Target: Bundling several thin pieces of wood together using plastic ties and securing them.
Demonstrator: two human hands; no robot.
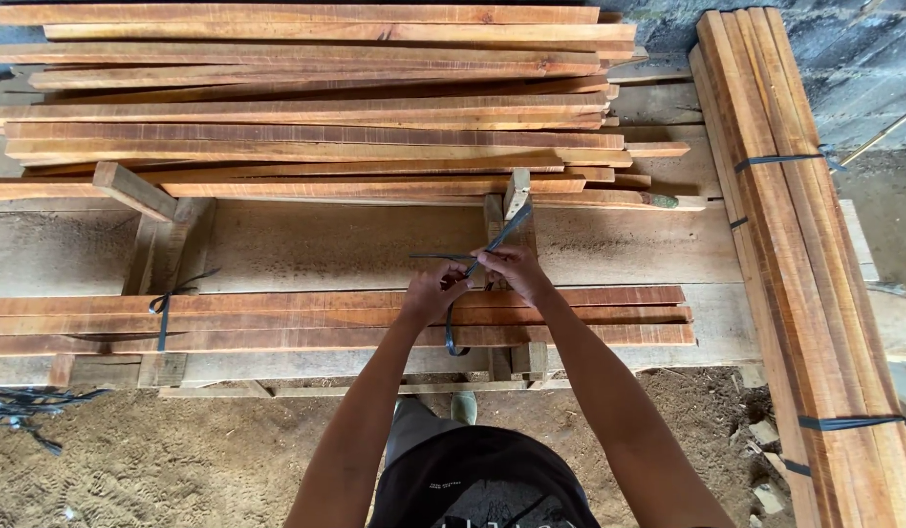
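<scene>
A low bundle of long reddish wooden slats (277, 323) lies across a plank workbench (355, 244) in front of me. A dark plastic strap (451, 332) loops around the bundle near its right end. My left hand (431, 291) pinches one end of the strap above the slats. My right hand (512, 269) grips the other end, which sticks up and away as a dark strip (507, 233). Both hands meet over the top of the bundle. A second dark strap (163, 313) is tied around the bundle at its left part.
A tall loose pile of slats (306, 108) fills the back of the bench. A strapped bundle of slats (805, 264) lies lengthwise at the right. Spare dark straps (23, 406) lie on the sawdust floor (179, 460) at the left. Small stones (766, 435) sit at the lower right.
</scene>
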